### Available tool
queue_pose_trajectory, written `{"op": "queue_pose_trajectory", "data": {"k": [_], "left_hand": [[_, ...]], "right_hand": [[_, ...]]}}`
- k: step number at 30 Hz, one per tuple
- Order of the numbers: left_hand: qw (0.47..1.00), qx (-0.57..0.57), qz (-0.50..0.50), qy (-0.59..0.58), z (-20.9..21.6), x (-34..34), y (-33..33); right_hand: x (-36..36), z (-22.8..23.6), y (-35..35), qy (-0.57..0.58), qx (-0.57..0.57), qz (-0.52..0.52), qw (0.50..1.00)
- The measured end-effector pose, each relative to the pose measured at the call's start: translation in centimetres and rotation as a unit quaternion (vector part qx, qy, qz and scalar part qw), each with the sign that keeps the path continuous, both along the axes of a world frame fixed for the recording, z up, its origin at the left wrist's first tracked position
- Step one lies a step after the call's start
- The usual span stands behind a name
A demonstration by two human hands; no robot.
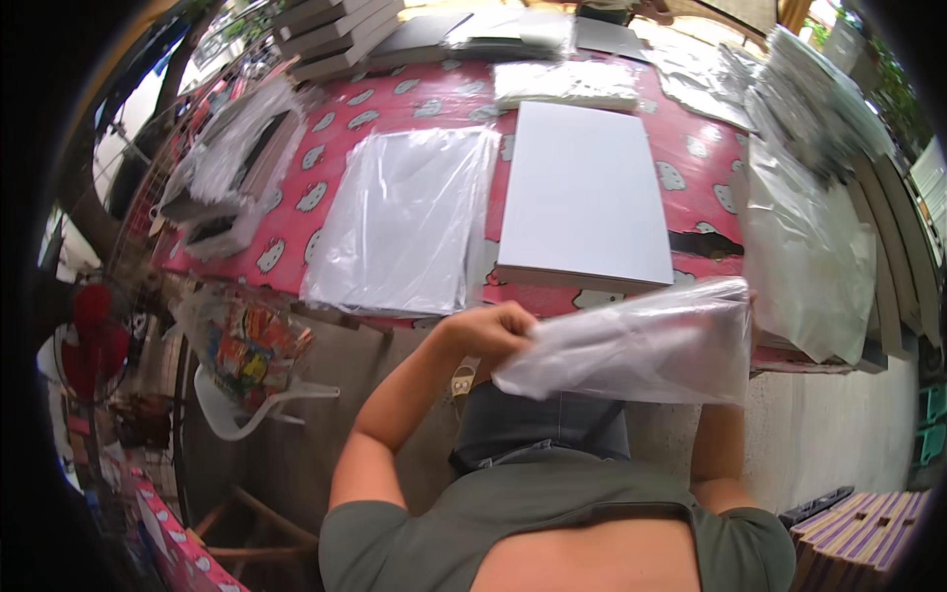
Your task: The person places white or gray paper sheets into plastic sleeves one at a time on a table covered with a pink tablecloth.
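Observation:
A clear plastic bag [641, 345] is stretched out in the air between my hands, in front of the table edge. My left hand [498, 331] is closed on its left end, fingers curled in. At the bag's right edge, my right hand [754, 314] holds up that side; the film hides most of it. Just beyond the bag lies a neat stack of white sheets or boards [587, 192]. To its left is a flat white stack covered by clear plastic [404, 222], its surface creased and shiny.
Pink patterned cloth covers the table [370, 99]. Grey-edged boxes [340, 35] are piled at the far left, and plastic-wrapped packs [232, 173] lie at the left edge. More clear bags [809, 247] hang over the right side. A white plastic chair [232, 405] stands below left.

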State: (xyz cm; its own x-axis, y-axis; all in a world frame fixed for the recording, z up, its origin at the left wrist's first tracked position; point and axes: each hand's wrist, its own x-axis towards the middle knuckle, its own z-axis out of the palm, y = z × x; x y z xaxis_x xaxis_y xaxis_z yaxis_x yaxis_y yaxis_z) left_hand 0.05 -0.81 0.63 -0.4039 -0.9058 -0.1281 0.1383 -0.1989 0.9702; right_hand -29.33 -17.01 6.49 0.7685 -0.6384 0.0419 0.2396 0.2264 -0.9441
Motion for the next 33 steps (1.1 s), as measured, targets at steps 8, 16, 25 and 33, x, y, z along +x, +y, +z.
{"op": "queue_pose_trajectory", "data": {"k": [8,16,25,33], "left_hand": [[0.882,-0.13,0.196,0.408,3.8,-1.2,-0.5],[0.835,-0.061,0.345,0.424,1.9,-0.3,0.0],[0.627,-0.179,0.66,-0.372,0.4,-2.5,-6.2],[0.724,-0.111,0.616,-0.289,-0.4,-5.6,0.8]], "right_hand": [[-1.8,-7.0,-1.9,0.173,-0.036,0.229,0.957],[-2.5,-4.4,-5.2,0.155,-0.005,0.037,0.987],[5.8,-4.8,-7.8,0.302,-0.288,-0.334,0.845],[1.1,-3.9,-0.6,0.395,-0.308,-0.26,0.825]]}}
